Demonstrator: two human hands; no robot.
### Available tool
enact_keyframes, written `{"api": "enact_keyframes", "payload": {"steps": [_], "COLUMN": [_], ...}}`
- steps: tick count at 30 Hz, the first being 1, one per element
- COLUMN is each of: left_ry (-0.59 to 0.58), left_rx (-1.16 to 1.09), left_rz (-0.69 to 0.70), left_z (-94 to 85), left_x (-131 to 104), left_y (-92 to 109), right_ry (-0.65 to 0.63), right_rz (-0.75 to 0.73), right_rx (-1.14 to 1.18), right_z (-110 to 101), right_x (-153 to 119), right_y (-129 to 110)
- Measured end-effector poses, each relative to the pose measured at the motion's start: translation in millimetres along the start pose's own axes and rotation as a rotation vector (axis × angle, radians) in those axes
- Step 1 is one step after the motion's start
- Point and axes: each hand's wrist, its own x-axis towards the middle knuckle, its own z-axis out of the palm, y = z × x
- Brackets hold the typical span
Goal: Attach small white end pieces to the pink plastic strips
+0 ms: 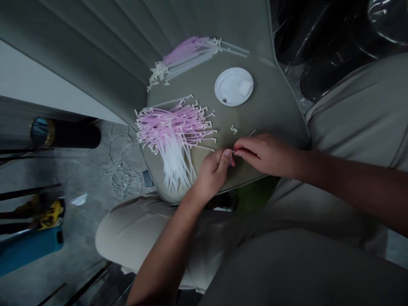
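Note:
My left hand (214, 170) and my right hand (263, 154) meet over the front of a grey-green padded seat (270, 97). Both are closed in a pinch, fingertips almost touching around a small joint that they mostly hide. A short end of a thin pale tube (253, 132) sticks out behind my right fingers. Close to my left hand lies a heap of pink tubes (178, 121) with white angled end pieces, crossed by a bundle of white tubes (175, 165). Two small white angled connectors (234, 129) lie just beyond my fingertips.
Another bundle of pink and white tubes (191, 53) lies near the backrest. A white round lid (234, 87) holds a small white piece. Coiled cable (126, 170), a dark cylinder (70, 132) and a blue object (32, 248) are on the left. My legs flank the seat.

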Motion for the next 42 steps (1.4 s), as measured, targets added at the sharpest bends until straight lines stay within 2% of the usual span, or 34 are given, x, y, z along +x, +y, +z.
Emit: {"api": "enact_keyframes", "payload": {"steps": [6, 17, 24, 29, 34, 39, 42], "left_ry": [0.006, -0.12, -0.186, -0.107, -0.036, -0.029, -0.016], "left_rx": [-0.033, -0.014, 0.024, -0.031, -0.07, -0.147, -0.121], "left_rz": [-0.009, 0.012, 0.059, 0.039, -0.006, -0.015, -0.016], "left_z": [0.6, -5.7, -7.2, -1.7, 1.0, 1.6, 1.7], "left_x": [0, 5, 9, 11, 8, 3, 3], "left_y": [1, 1, -1, 0, 1, 0, 0], "right_ry": [-0.012, -0.12, -0.128, -0.053, 0.03, 0.057, 0.046], "right_rz": [-0.006, 0.012, -0.025, 0.019, 0.09, 0.12, 0.123], "right_rx": [0.03, -0.139, -0.126, -0.031, 0.168, 0.363, 0.457], "right_z": [1, -1, -1, -4, -8, -3, -2], "right_x": [-1, -2, 0, 5, 5, 2, 3], "right_y": [-1, -4, 0, 1, 2, 5, 3]}}
